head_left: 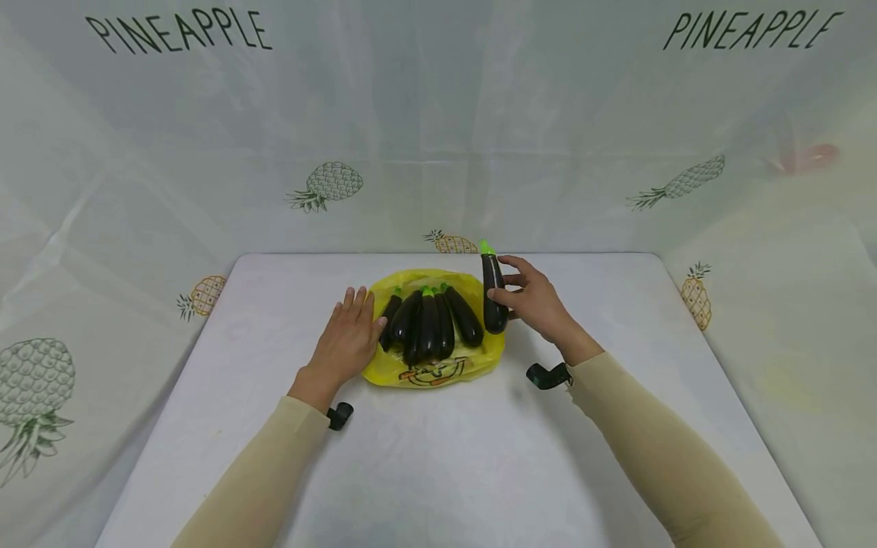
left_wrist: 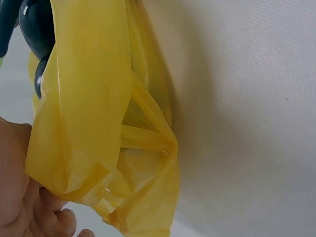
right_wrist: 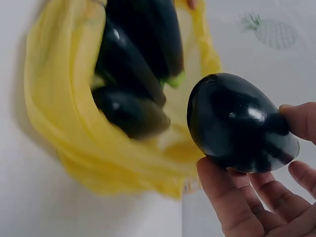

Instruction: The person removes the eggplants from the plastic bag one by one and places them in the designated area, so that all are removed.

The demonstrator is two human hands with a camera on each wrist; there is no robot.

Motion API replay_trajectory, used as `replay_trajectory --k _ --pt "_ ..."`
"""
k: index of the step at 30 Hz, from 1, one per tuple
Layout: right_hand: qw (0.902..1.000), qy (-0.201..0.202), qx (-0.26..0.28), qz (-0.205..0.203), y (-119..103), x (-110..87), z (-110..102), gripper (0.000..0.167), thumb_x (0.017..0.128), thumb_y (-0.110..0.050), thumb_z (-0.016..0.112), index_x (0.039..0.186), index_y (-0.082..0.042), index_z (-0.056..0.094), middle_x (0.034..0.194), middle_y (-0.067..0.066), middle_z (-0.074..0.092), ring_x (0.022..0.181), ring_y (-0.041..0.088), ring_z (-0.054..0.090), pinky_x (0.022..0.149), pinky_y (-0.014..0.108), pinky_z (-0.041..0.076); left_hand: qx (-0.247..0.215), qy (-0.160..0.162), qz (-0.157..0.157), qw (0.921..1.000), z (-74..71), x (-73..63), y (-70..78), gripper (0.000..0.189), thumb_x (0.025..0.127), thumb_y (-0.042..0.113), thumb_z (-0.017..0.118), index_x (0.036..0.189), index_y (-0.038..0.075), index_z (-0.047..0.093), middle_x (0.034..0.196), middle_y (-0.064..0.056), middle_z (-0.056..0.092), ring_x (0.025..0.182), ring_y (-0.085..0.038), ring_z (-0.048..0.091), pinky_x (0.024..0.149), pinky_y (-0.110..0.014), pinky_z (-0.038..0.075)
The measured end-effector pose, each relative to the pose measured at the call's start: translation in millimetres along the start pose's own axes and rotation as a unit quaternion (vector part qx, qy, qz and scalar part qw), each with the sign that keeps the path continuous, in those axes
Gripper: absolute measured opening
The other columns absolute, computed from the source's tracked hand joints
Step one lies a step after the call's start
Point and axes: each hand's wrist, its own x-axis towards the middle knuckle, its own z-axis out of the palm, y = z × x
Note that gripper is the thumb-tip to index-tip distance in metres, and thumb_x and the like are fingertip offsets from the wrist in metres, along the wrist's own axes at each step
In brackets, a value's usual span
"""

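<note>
A dark purple eggplant (head_left: 494, 293) with a green stem stands nearly upright at the right rim of a yellow plastic bag (head_left: 473, 373). My right hand (head_left: 537, 303) grips it between thumb and fingers; in the right wrist view the held eggplant (right_wrist: 242, 123) shows its rounded end, off to one side of the bag mouth. Inside the bag lie several more eggplants (head_left: 428, 327), stems pointing away from me. With its fingers extended, my left hand (head_left: 346, 335) rests against the bag's left side. The left wrist view shows yellow plastic (left_wrist: 89, 113) beside the palm.
The bag sits on a white table (head_left: 425, 457), toward its far side. Behind and beside the table hangs a pale sheet (head_left: 438, 114) printed with pineapples. Dark wrist cameras (head_left: 548, 376) are strapped under both wrists.
</note>
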Motion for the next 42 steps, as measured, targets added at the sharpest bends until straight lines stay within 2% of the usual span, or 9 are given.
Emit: replay_trajectory --k 6,12,18,27,42 --pt "0.9983 0.032 -0.046 0.016 9 5.9 -22 0.073 0.100 -0.029 0.072 0.165 -0.024 0.036 0.152 0.025 0.055 0.112 0.040 0.073 0.079 0.042 0.067 0.004 0.001 0.002 1.0000 -1.5 -0.8 1.4 0.067 0.116 0.038 0.036 0.166 -0.004 0.023 0.175 -0.024 0.015 0.164 -0.041 0.004 0.132 -0.059 0.012" --pt "0.9951 0.047 -0.081 0.032 28 12.0 -32 0.074 0.101 -0.031 0.070 0.166 -0.022 0.035 0.151 0.027 0.055 0.107 0.040 0.074 0.078 0.039 0.067 0.008 0.005 0.003 1.0000 -2.7 -0.7 1.9 0.066 0.116 0.038 0.036 0.165 -0.005 0.025 0.174 -0.024 0.016 0.164 -0.041 0.005 0.132 -0.059 0.012" --pt "0.9928 0.050 -0.100 0.045 50 18.0 -30 0.074 0.100 -0.034 0.071 0.165 -0.021 0.037 0.148 0.027 0.059 0.101 0.037 0.075 0.073 0.037 0.066 0.010 0.008 0.004 0.9999 -2.4 -1.4 1.7 0.066 0.116 0.038 0.037 0.165 -0.005 0.025 0.174 -0.025 0.017 0.164 -0.042 0.006 0.132 -0.059 0.013" --pt "0.9888 0.041 -0.123 0.074 60 23.6 -24 0.072 0.101 -0.036 0.070 0.164 -0.020 0.039 0.147 0.027 0.059 0.111 0.038 0.071 0.077 0.037 0.065 0.009 0.010 0.002 0.9999 -2.6 -2.2 3.1 0.066 0.116 0.037 0.039 0.165 -0.005 0.025 0.174 -0.024 0.017 0.163 -0.042 0.007 0.132 -0.059 0.014" --pt "0.9829 0.045 -0.161 0.077 74 31.2 -16 0.070 0.102 -0.041 0.066 0.162 -0.014 0.043 0.142 0.030 0.062 0.122 0.043 0.066 0.099 0.054 0.058 0.008 0.006 -0.002 1.0000 -0.2 -1.4 0.8 0.066 0.116 0.038 0.036 0.165 -0.004 0.024 0.174 -0.024 0.016 0.164 -0.041 0.006 0.132 -0.059 0.014"
